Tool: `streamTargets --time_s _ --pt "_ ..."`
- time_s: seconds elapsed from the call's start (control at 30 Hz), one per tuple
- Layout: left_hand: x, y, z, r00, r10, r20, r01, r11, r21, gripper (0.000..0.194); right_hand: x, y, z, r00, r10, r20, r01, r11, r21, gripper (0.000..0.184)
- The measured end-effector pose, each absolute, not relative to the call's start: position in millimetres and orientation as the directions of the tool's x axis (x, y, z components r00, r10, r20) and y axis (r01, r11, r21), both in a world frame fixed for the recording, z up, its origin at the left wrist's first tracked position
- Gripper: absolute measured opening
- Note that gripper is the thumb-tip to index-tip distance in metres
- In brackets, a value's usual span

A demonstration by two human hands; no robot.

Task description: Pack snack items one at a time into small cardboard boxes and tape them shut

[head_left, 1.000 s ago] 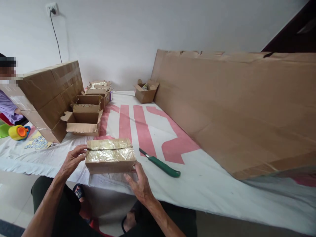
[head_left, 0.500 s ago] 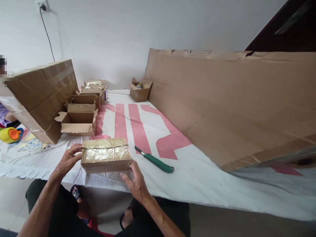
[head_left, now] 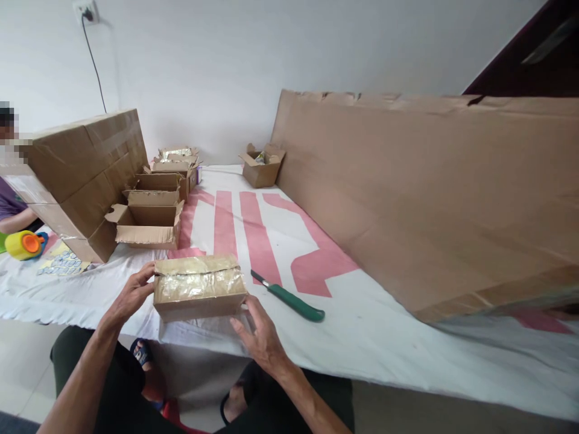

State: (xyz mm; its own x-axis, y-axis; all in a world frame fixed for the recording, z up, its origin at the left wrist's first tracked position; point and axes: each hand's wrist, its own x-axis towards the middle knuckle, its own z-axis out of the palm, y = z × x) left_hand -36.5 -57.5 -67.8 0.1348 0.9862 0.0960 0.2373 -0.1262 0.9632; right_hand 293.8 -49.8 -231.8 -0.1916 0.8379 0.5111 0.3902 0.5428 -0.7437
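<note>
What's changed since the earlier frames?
View swung right, then partly back. At the left edge, more of another person's forearm now shows above the yellow toy. No visible grip change: left hand and right hand stay at the ends of the taped box; green knife unmoved.

A pale wall (head_left: 203,72) is lit softly; its socket (head_left: 85,11) is fitted with a dark plug, above light floor tiles (head_left: 27,361).
</note>
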Motion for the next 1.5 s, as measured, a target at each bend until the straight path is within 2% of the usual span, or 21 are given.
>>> streamTargets --time_s 0.07,0.17,0.23,0.33,0.47,0.63,0.77,0.9,1.03,1.1,1.17,1.3,1.4,1.5 --pt "-34.1 -56.1 -74.0 0.062 0.988 0.142 0.266 -0.154 0.952 0.03 310.4 -40.7 -226.2 -0.224 0.795 0.564 0.457 0.597 -0.66 0.041" --pt "-33.2 -56.4 -77.7 0.069 0.987 0.148 0.31 -0.162 0.937 0.03 345.2 -24.1 -221.4 -0.215 0.767 0.604 0.602 0.591 -0.537 0.035" --pt "-34.3 -58.3 -76.7 0.096 0.987 0.128 0.347 -0.154 0.925 0.034 370.5 -14.2 -221.1 -0.191 0.8 0.569 0.716 0.51 -0.477 0.037" --pt "-36.1 -61.3 -75.7 0.115 0.988 0.103 0.399 -0.141 0.906 0.04 402.5 -4.8 -224.3 -0.192 0.884 0.426 0.836 0.375 -0.401 0.041" --pt "-36.1 -63.7 -82.7 0.089 0.99 0.113 0.395 -0.139 0.908 0.047 423.5 -1.3 -229.9 -0.177 0.957 0.229 0.887 0.256 -0.384 0.041" --pt "-33.8 -66.5 -89.8 0.053 0.992 0.113 0.378 -0.125 0.917 0.051 421.6 -3.4 -229.1 -0.153 0.971 0.187 0.89 0.217 -0.402 0.038" --pt "-31.9 -70.2 -87.5 0.064 0.991 0.12 0.405 -0.136 0.904 0.051 416.1 -4.6 -222.4 -0.089 0.973 0.211 0.871 0.179 -0.458 0.042" --pt "-29.5 -75.1 -88.2 0.048 0.989 0.14 0.427 -0.147 0.892 0.049 415.9 1.0 -205.6 0.041 0.975 0.218 0.75 0.114 -0.651 0.042" --pt "-26.4 -79.9 -89.1 0.022 0.989 0.146 0.415 -0.142 0.899 0.049 409.5 5.6 -170.9 0.154 0.988 0.024 0.484 -0.054 -0.874 0.045" --pt "-25.1 -81.6 -87.7 0.018 0.99 0.143 0.407 -0.138 0.903 0.049 400.4 4.7 -147.0 0.12 0.993 -0.006 0.338 -0.046 -0.94 0.05" --pt "-24.3 -82.5 -85.6 0.025 0.99 0.137 0.4 -0.136 0.906 0.05 387.8 2.6 -120.6 0.037 0.998 0.045 0.242 0.035 -0.97 0.055" --pt "-25.8 -81.1 -83.5 0.029 0.991 0.128 0.391 -0.129 0.911 0.05 357.2 -0.6 -67.4 -0.214 0.972 0.101 0.307 0.165 -0.937 0.055" --pt "-28.1 -78.5 -84.5 0.043 0.991 0.127 0.392 -0.134 0.91 0.051 333.2 0.7 -35.1 -0.439 0.889 0.129 0.343 0.299 -0.891 0.048" --pt "-29.1 -76.7 -85.3 0.057 0.989 0.139 0.392 -0.151 0.908 0.05 312.4 6.0 -14.8 -0.582 0.795 0.169 0.326 0.419 -0.848 0.039"
